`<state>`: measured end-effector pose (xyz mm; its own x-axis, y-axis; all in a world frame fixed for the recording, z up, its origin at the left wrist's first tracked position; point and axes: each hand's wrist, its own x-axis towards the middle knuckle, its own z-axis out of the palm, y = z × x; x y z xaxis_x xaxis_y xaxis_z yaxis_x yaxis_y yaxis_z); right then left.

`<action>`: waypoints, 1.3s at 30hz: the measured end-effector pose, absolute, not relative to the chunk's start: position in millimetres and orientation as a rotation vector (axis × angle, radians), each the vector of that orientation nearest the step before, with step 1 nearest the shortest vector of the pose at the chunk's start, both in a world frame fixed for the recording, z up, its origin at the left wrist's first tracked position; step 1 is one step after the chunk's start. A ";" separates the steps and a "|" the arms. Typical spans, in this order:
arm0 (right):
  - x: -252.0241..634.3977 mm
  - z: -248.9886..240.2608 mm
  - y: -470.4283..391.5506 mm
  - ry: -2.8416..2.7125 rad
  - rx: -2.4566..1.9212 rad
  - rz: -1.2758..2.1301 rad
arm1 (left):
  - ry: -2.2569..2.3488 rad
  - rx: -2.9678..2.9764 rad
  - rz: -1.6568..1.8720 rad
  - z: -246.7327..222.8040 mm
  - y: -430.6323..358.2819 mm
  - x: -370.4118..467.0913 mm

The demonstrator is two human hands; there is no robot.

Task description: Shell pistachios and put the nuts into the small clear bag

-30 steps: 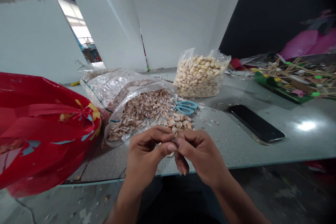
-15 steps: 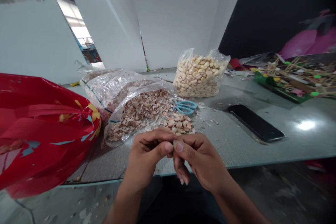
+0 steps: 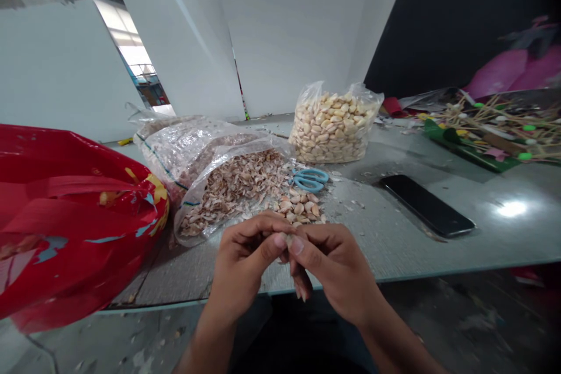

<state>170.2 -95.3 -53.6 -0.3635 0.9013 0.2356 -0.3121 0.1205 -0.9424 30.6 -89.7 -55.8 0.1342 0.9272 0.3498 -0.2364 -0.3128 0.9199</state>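
My left hand (image 3: 248, 263) and my right hand (image 3: 339, 269) meet at the fingertips over the table's front edge. Both are closed, thumbs and fingers pinching together; a small pale piece shows between the thumb tips, too small to name. Just beyond my fingers lies a small pile of garlic cloves (image 3: 300, 207). Dry skins (image 3: 236, 184) spill from a clear plastic bag (image 3: 188, 140) behind my left hand. Blue-handled scissors (image 3: 310, 179) lie past the cloves. A clear bag of peeled cloves (image 3: 333, 128) stands farther back.
A red plastic bag (image 3: 79, 204) bulges over the table's left side. On the right of the table (image 3: 394, 251) lies a black phone (image 3: 427, 204). Farther right are thin sticks (image 3: 495, 120) and a green sheet (image 3: 456, 146). White panels stand behind.
My thumb tips have moved slightly apart, showing the small pale piece between them. The lower fingers of my right hand have curled in a little.
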 end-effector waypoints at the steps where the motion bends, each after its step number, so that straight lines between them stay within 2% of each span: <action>1: 169.6 -53.8 -96.4 -1.363 -0.663 1.414 | 0.743 1.361 1.417 -56.1 -90.2 31.0; 10: 164.9 -57.6 -96.5 -1.315 -0.669 1.176 | 0.937 1.263 1.593 -55.7 -96.8 44.5; 25: 166.9 -51.6 -96.6 -1.316 -0.673 1.188 | 1.025 1.326 1.677 -51.8 -101.1 48.4; 39: 169.2 -54.5 -94.1 -1.288 -0.611 1.259 | 0.963 1.351 1.608 -54.7 -100.6 48.1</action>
<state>169.2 -94.1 -54.5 -0.1883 0.9143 0.3587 -0.3372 0.2829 -0.8979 48.1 -100.6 -54.7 -0.1017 0.9222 0.3732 -0.1065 -0.3830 0.9176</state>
